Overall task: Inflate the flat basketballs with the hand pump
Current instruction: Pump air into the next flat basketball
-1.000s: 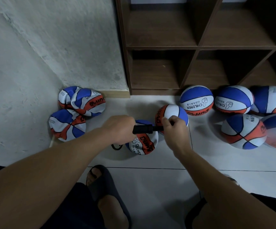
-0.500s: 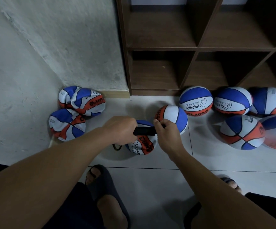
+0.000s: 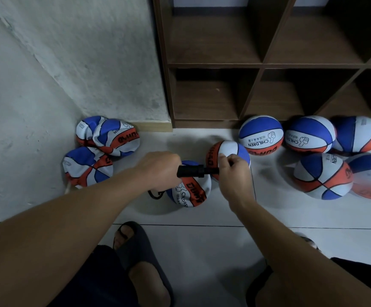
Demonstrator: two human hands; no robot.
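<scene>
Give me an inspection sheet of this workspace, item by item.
Surface: pale tiled floor.
Job's things: black hand pump held level above a half-flat ball; three flat balls in the left corner; round balls along the shelf.
Clutter: nothing seen.
Hands: left hand grips the pump body; right hand grips its other end.
Cables: short black hose loop below the left hand.
Surroundings: empty brown cubby shelf, rough grey wall.
</scene>
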